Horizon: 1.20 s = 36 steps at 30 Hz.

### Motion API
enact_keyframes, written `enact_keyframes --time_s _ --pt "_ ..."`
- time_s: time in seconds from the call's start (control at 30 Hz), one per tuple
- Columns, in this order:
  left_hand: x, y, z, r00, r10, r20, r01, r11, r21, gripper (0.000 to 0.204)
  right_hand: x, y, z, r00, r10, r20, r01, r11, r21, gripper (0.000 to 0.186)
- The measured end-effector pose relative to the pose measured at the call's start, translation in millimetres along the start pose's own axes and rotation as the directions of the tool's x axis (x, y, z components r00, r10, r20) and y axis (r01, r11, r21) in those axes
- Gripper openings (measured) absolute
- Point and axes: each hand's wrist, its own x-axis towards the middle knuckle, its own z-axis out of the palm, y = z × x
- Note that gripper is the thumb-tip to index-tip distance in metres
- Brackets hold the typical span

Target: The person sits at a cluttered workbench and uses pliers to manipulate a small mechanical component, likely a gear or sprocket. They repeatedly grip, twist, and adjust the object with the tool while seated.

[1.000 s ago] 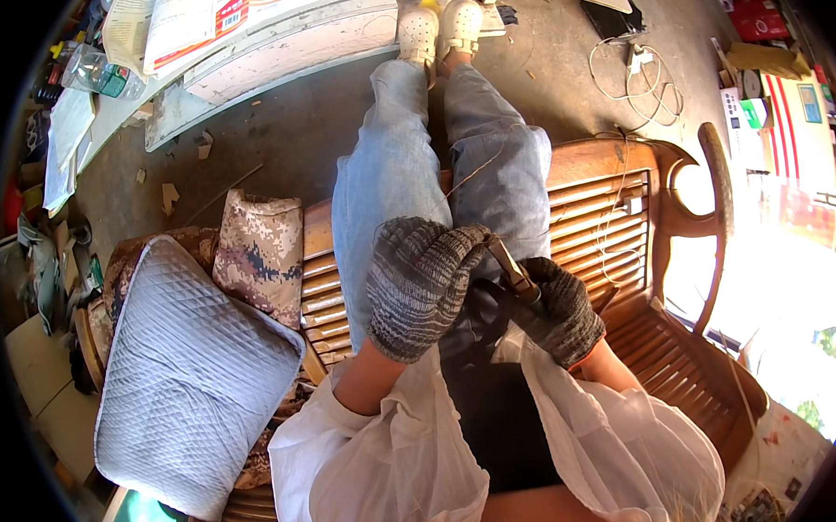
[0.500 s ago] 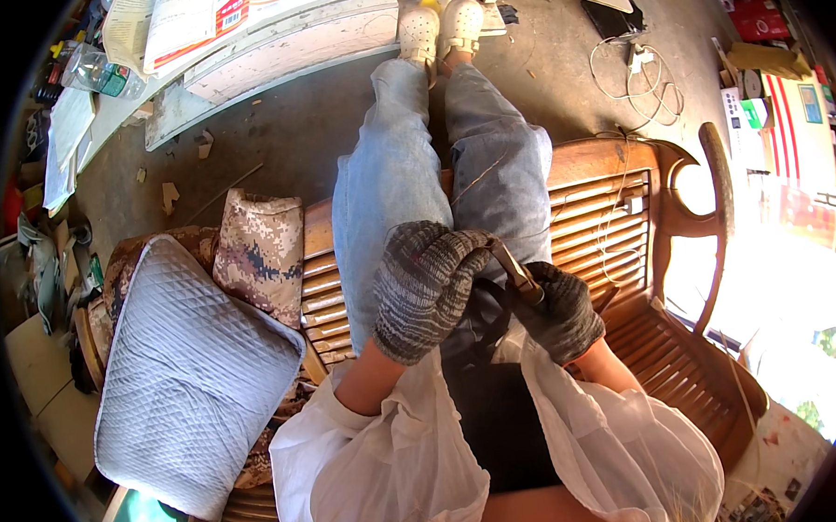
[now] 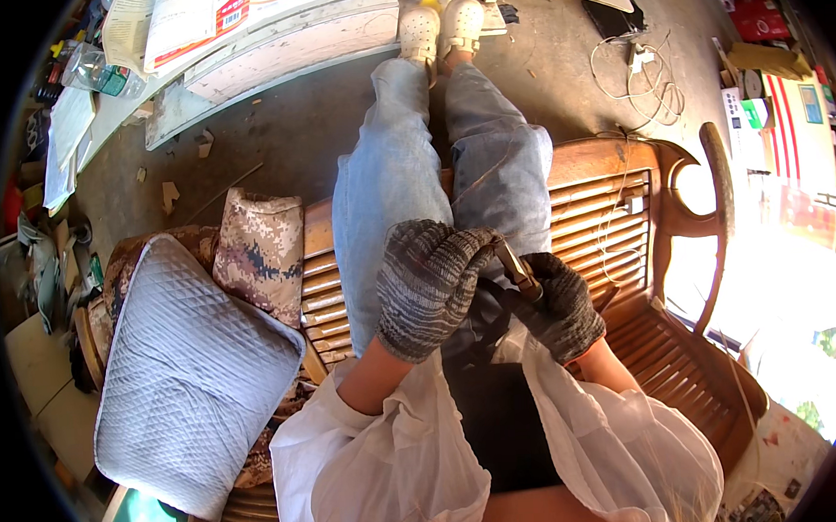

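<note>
My left hand (image 3: 427,289), in a grey striped knit glove, is closed with its fingertips on one end of a short, narrow brown piece (image 3: 519,271). The piece looks like wood and has a lighter, shiny end; its exact kind does not show. My right hand (image 3: 562,313), gloved the same way, is curled round the other end. Both hands are above my lap, close together. Below and between them hangs a dark strap-like thing (image 3: 484,316), partly hidden by the gloves.
I sit on a slatted wooden bench (image 3: 598,216). To my left are a grey quilted cushion (image 3: 194,373) and a camouflage cloth (image 3: 261,254). Ahead stands a low white table (image 3: 288,57) with papers. A white cable (image 3: 653,87) and wood scraps (image 3: 170,197) lie on the floor.
Almost nothing differs. My left hand and the brown piece have shifted very slightly, and the right fingers have risen a little along it.
</note>
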Motion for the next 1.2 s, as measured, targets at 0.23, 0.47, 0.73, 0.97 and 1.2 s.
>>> enact_keyframes --time_s 0.23,0.47,0.73,0.97,1.2 --pt "3.1 -0.7 -0.3 0.999 0.043 -0.003 -0.042 0.997 0.069 0.018 -2.2 -17.3 -0.8 0.991 0.060 -0.117 -0.071 0.993 -0.095 0.033" --pt "0.6 0.1 -0.2 1.000 -0.001 0.030 0.001 1.000 0.023 0.017 3.8 -12.9 4.3 0.986 0.040 -0.163 -0.063 0.988 -0.138 0.030" --pt "-1.4 3.3 -0.7 0.974 -0.167 0.151 0.210 0.916 -0.341 0.022 2.5 -18.7 4.1 0.977 0.214 0.010 -0.209 0.940 0.268 0.030" --pt "-0.4 2.2 -2.6 0.983 -0.120 0.136 0.150 0.958 -0.244 0.022 1.5 -20.2 5.3 0.982 0.188 0.014 -0.178 0.903 0.392 0.034" --pt "-2.7 -0.1 0.5 0.992 -0.091 0.086 0.105 0.979 -0.173 0.021 1.2 -14.2 3.6 0.989 0.148 0.002 -0.142 0.945 0.295 0.029"
